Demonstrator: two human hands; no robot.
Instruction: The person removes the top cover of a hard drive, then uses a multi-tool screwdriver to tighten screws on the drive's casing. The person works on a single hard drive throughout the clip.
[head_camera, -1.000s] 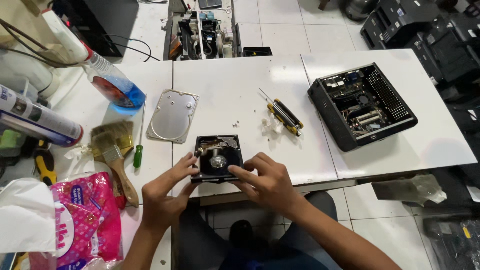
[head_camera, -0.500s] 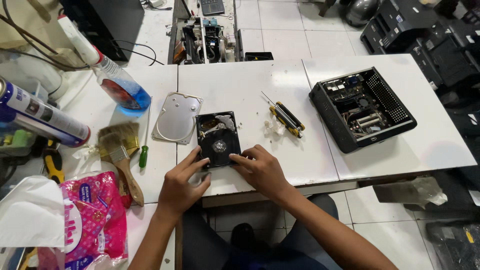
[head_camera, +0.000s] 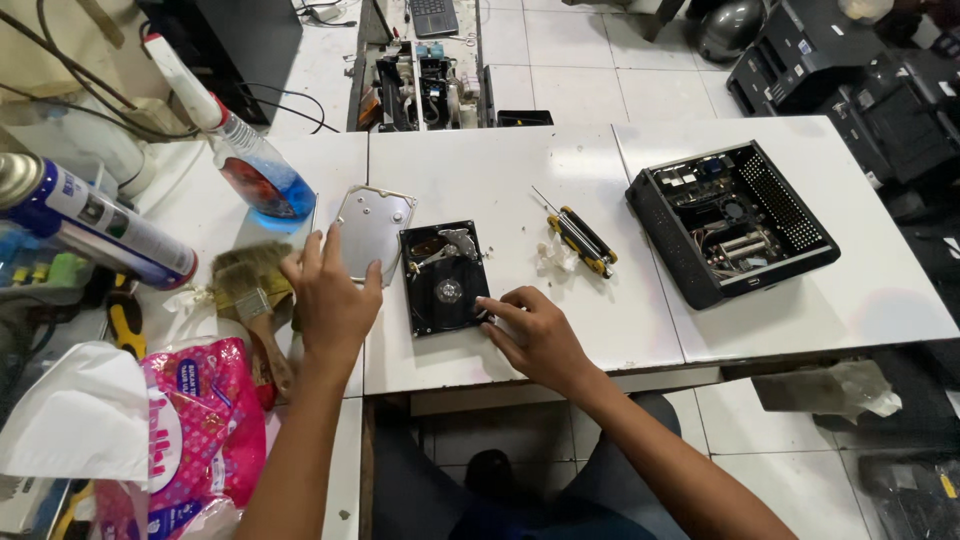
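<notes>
An opened black hard drive (head_camera: 443, 278) lies on the white table (head_camera: 500, 180), its platter and arm exposed. My right hand (head_camera: 535, 335) rests on the table at the drive's right edge, fingertips touching it. The silver drive cover (head_camera: 378, 226) lies just left of the drive. My left hand (head_camera: 330, 295) hovers with fingers spread over the cover's lower left edge, holding nothing.
Paintbrushes (head_camera: 250, 290) lie left of my left hand. Yellow-black screwdrivers (head_camera: 580, 238) sit right of the drive. An open black computer case (head_camera: 730, 220) stands at the right. A blue spray bottle (head_camera: 250, 165), a spray can (head_camera: 100, 225) and a pink packet (head_camera: 200, 420) crowd the left.
My left hand has left the drive and moved left and up toward the silver cover. The right hand stays at the drive's right edge.
</notes>
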